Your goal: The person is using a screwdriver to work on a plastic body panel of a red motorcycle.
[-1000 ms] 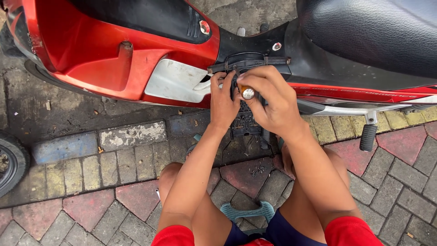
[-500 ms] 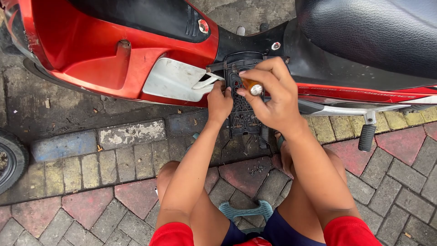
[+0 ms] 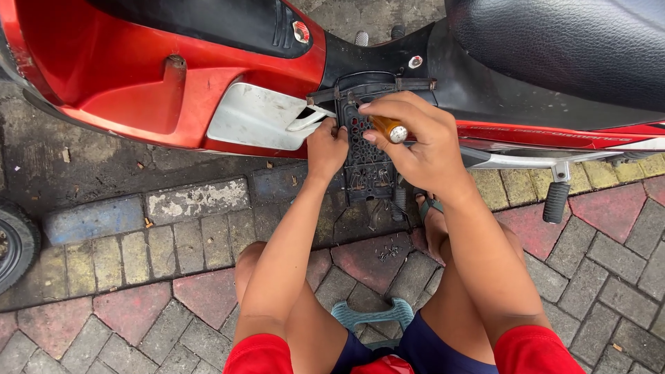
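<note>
Right now I am gripping an amber-handled screwdriver with a silver cap (image 3: 389, 129) in my right hand (image 3: 415, 138), fingers closed tight around it, working its tip at the black perforated plastic panel (image 3: 367, 156) low on the red motorbike (image 3: 138, 76). My left hand (image 3: 325, 147) is bracing the panel's left edge, fingers curled against it; I cannot tell whether they actually grasp it. I judge a fastener is being worked; next calls for steady pressure.
</note>
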